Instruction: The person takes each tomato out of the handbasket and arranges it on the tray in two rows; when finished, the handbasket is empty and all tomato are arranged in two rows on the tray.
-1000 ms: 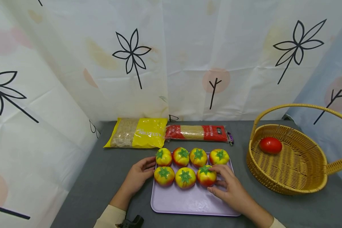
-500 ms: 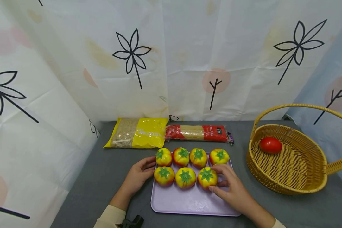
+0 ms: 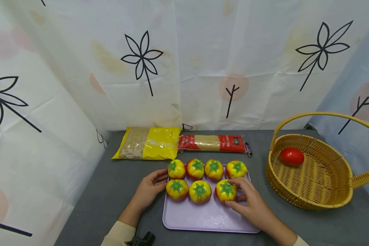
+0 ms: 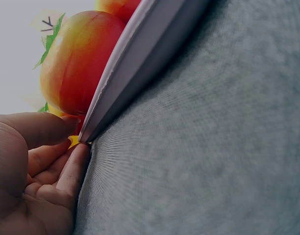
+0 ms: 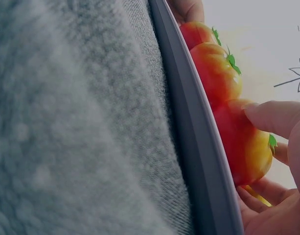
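A lilac tray (image 3: 196, 217) carries several yellow-red tomatoes with green star-shaped tops, in two rows over its far part. My right hand (image 3: 249, 201) holds the right tomato of the near row (image 3: 226, 191), thumb on the near side and fingers at the far right. In the right wrist view the thumb presses this tomato (image 5: 242, 147), close against its neighbour (image 5: 216, 73). My left hand (image 3: 149, 189) rests at the tray's left edge, beside the left tomatoes (image 3: 177, 190). In the left wrist view its fingertips touch the tray rim (image 4: 120, 73), below a tomato (image 4: 81, 58).
A yellow wicker basket (image 3: 313, 201) with a tall handle stands on the right, a red oval fruit (image 3: 291, 156) inside. Behind the tray lie a yellow bag of dry food (image 3: 147, 143) and a red pack of noodles (image 3: 212, 143). Patterned cloth (image 3: 196, 68) hangs behind the grey table (image 3: 92, 208).
My right hand has turned the tomato so its green top faces more upward, and it has shifted slightly right, away from its neighbour. The left hand has stayed in place.
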A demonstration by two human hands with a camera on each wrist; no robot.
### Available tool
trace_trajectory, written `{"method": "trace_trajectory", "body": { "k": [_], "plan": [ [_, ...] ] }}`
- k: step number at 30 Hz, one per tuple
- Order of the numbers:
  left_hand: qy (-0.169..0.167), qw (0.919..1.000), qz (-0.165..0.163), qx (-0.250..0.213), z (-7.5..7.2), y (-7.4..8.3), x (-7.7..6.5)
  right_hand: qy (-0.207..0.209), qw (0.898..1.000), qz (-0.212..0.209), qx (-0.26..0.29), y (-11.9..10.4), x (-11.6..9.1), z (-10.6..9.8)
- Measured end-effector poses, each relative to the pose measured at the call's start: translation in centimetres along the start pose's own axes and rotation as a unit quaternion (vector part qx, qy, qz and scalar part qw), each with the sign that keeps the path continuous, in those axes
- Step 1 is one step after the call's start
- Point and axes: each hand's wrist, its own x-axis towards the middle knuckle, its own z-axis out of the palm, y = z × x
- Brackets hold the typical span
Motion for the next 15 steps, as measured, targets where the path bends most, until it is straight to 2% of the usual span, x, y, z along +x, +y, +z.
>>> {"method": "trace_trajectory", "body": {
  "k": [8,15],
  "plan": [
    [-0.001,1.0,0.0,0.0,-0.03,0.27,-0.05,0.014,0.999,0.008,0.029,0.05,0.06,0.08],
    [-0.001,1.0,-0.006,-0.005,-0.02,0.26,-0.1,0.01,1.0,0.017,0.024,-0.04,0.01,0.04]
  ]
}}
